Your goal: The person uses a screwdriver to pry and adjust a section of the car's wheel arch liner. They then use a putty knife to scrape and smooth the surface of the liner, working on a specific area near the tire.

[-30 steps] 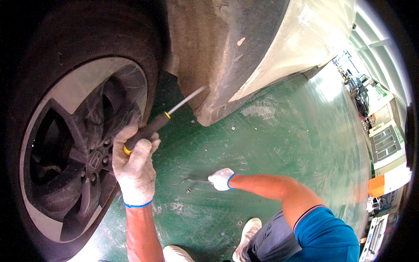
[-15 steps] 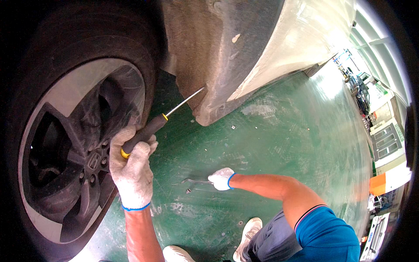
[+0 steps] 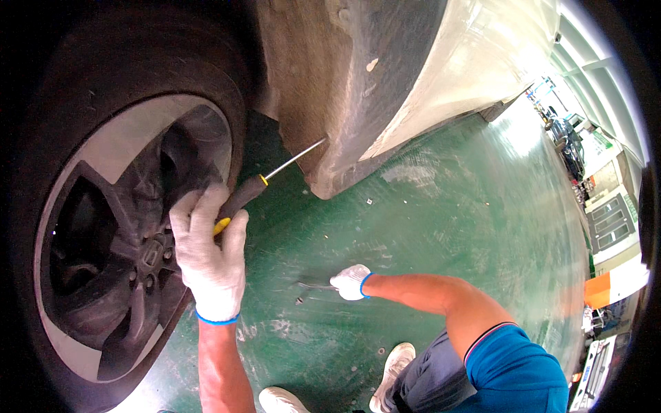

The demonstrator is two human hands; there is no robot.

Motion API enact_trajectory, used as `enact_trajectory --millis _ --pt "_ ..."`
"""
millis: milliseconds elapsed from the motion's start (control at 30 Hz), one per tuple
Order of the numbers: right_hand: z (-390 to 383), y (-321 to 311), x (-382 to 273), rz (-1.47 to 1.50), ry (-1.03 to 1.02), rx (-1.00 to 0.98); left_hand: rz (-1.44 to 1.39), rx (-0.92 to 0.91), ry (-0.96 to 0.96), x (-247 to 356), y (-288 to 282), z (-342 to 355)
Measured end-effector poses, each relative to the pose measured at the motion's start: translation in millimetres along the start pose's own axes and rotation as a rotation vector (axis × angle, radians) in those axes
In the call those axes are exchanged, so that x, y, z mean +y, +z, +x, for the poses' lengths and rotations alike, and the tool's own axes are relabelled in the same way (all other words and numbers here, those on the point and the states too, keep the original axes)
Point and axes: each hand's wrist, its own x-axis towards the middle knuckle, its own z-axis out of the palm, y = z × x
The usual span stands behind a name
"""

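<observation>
My gloved left hand (image 3: 210, 251) is loosely curled around a black and yellow screwdriver (image 3: 242, 195) beside the dark alloy wheel (image 3: 124, 268), its fingers partly hiding the handle. The screwdriver's metal tip meets the dirty lower edge of the wheel-arch trim (image 3: 313, 103); whether it is inserted I cannot tell. Lower and to the right, my gloved right hand (image 3: 350, 282) is closed on a thin bent metal tool (image 3: 317, 286) near the green floor (image 3: 427, 248). A small metal piece (image 3: 299, 300) lies left of that tool.
The pale car body (image 3: 475, 48) overhangs the top. My shoes (image 3: 392, 372) are at the bottom. Along the right rim, in the distance, are a vehicle (image 3: 568, 141), a barred window (image 3: 609, 224) and an orange-and-white object (image 3: 599, 292).
My left fingers have shifted and loosened on the screwdriver handle, reaching higher toward the wheel. The screwdriver and my right hand are nearly where they were.
</observation>
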Motion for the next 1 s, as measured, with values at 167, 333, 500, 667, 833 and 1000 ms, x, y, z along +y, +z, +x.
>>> enact_trajectory --millis 167,333,500,667,833,1000 --pt "3.3 -3.1 -2.6 -0.029 -0.003 -0.019 0.369 -0.016 0.122 -1.8 0.6 6.5" --pt "9.6 5.4 1.0 -0.051 -0.013 -0.035 -0.125 -0.464 -0.253 -6.0 -13.4 32.9" --pt "13.1 2.8 -6.8 -0.052 -0.011 -0.039 -0.532 -0.61 -0.72 10.4 -36.4 65.5" --pt "7.1 -28.5 -21.5 -0.038 -0.073 0.191 -0.724 -0.297 -0.62 4.5 -43.3 37.2" --pt "4.8 -89.4 -23.5 0.182 -0.101 0.233 -0.608 -0.241 -0.628 14.5 -38.8 27.3" --pt "-12.6 -176.0 -67.0 0.838 -0.201 0.178 -0.726 -0.308 -0.992 14.2 -41.4 31.9"
